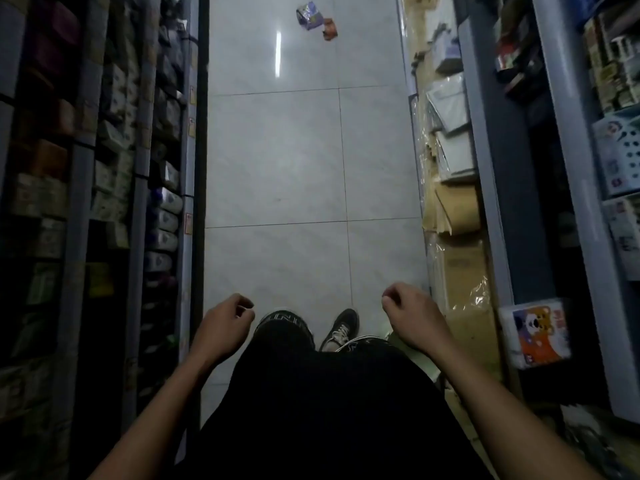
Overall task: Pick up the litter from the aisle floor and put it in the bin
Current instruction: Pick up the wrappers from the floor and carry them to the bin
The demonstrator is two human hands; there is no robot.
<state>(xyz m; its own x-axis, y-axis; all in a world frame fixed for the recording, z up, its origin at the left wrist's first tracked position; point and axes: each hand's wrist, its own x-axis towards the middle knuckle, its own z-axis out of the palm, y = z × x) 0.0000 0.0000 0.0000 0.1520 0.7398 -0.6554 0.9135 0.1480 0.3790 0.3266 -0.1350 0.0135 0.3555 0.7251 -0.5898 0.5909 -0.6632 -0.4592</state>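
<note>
Litter: purple wrapper [309, 15] and orange wrapper [329, 28], touching, on the aisle floor [277, 161] far ahead, slightly right of centre. Left hand [223, 329] and right hand [410, 318] hang loosely curled, holding nothing, well apart from it. Right hand marginally nearer. Bin not visible.
</note>
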